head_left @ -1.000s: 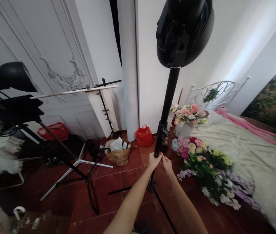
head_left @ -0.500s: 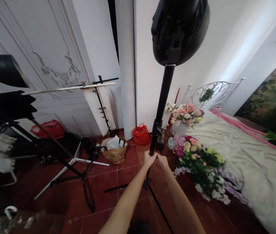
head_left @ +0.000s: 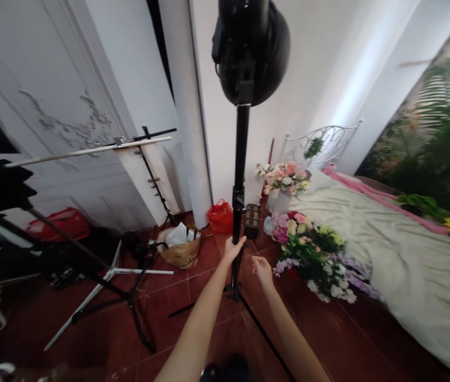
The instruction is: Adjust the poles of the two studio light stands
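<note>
A black light stand (head_left: 241,154) rises upright in front of me, with a large black studio lamp (head_left: 252,58) on its top. My left hand (head_left: 233,248) is wrapped round the pole below its clamp. Just right of the pole, my right hand (head_left: 263,269) is off the stand, its fingers apart and slightly curled, holding nothing. The stand's thin black legs spread over the red tiles below both hands.
Artificial flowers (head_left: 312,249) and a bed with a pale cover (head_left: 391,254) are on the right. At left are more stands, a white pole (head_left: 89,152) and a black lamp. A woven basket (head_left: 181,253), red bag (head_left: 220,217) and small chest (head_left: 252,220) sit ahead.
My right hand has let go of the pole and moved slightly away from it, while my left hand keeps its hold. The view has swung to the right.
</note>
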Action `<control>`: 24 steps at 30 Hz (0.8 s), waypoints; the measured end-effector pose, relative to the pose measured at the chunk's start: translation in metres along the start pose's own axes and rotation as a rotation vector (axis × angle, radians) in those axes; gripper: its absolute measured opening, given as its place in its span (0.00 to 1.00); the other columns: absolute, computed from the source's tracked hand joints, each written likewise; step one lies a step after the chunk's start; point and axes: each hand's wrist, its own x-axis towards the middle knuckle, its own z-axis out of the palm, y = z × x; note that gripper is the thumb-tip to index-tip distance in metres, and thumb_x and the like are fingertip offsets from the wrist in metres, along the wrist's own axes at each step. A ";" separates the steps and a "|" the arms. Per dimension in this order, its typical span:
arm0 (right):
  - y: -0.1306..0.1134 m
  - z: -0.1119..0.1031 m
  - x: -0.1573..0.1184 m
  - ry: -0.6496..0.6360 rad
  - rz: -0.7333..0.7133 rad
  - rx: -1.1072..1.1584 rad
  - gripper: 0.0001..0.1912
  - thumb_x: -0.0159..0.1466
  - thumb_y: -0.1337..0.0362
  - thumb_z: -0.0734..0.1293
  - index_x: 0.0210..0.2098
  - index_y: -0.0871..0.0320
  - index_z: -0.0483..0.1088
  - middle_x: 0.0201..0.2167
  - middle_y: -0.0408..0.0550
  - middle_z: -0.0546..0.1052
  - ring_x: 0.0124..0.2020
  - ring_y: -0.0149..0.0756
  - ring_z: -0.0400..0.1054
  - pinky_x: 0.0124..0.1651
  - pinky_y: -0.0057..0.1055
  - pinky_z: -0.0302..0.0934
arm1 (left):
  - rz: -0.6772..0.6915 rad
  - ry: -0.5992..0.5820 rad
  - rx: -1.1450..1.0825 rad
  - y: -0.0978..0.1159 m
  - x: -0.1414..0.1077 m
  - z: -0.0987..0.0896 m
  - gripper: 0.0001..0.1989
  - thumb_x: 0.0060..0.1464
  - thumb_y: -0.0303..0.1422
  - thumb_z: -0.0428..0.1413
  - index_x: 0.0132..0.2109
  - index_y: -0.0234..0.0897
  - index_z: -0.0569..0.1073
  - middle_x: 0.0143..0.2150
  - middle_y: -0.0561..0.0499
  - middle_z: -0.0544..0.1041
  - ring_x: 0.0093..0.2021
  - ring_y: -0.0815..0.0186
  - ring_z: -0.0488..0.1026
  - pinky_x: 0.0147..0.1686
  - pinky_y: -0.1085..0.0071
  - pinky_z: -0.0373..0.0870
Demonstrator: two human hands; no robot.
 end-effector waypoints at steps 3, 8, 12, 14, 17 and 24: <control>0.033 -0.054 -0.056 0.112 0.150 0.101 0.24 0.44 0.45 0.69 0.28 0.59 0.68 0.16 0.39 0.67 0.14 0.27 0.59 0.18 0.24 0.53 | 0.027 -0.005 0.004 0.006 -0.003 -0.001 0.22 0.40 0.51 0.58 0.26 0.32 0.70 0.20 0.53 0.69 0.20 0.72 0.66 0.20 0.76 0.62; 0.095 -0.141 -0.169 0.448 0.295 0.174 0.23 0.37 0.46 0.71 0.25 0.57 0.67 0.15 0.41 0.69 0.16 0.32 0.64 0.19 0.28 0.59 | -0.012 -0.007 -0.017 0.013 -0.006 0.001 0.24 0.38 0.52 0.59 0.30 0.33 0.71 0.21 0.54 0.69 0.19 0.71 0.66 0.19 0.75 0.63; 0.116 -0.181 -0.251 0.706 0.297 0.226 0.24 0.36 0.45 0.70 0.24 0.56 0.66 0.14 0.40 0.69 0.14 0.34 0.65 0.18 0.30 0.60 | -0.061 0.000 0.012 0.021 -0.008 0.005 0.27 0.37 0.53 0.59 0.33 0.31 0.71 0.20 0.54 0.69 0.18 0.70 0.65 0.19 0.72 0.64; 0.114 -0.196 -0.285 0.814 0.272 0.253 0.24 0.36 0.46 0.71 0.24 0.57 0.66 0.14 0.40 0.69 0.14 0.33 0.64 0.17 0.29 0.59 | -0.062 0.014 0.058 0.025 -0.009 0.007 0.27 0.37 0.52 0.59 0.33 0.31 0.71 0.21 0.53 0.70 0.19 0.69 0.66 0.21 0.71 0.66; 0.101 -0.218 -0.327 0.959 0.211 0.279 0.25 0.36 0.46 0.71 0.25 0.58 0.67 0.15 0.41 0.70 0.15 0.32 0.65 0.19 0.28 0.60 | -0.053 0.070 0.170 0.029 -0.008 0.009 0.24 0.39 0.50 0.59 0.34 0.31 0.72 0.24 0.51 0.71 0.25 0.65 0.70 0.27 0.68 0.69; 0.067 -0.292 -0.401 1.223 0.046 0.306 0.28 0.39 0.48 0.71 0.33 0.59 0.65 0.20 0.41 0.72 0.19 0.31 0.67 0.22 0.27 0.63 | 0.113 0.124 0.508 0.017 -0.024 0.013 0.20 0.46 0.42 0.54 0.43 0.32 0.67 0.39 0.42 0.74 0.44 0.52 0.71 0.45 0.57 0.67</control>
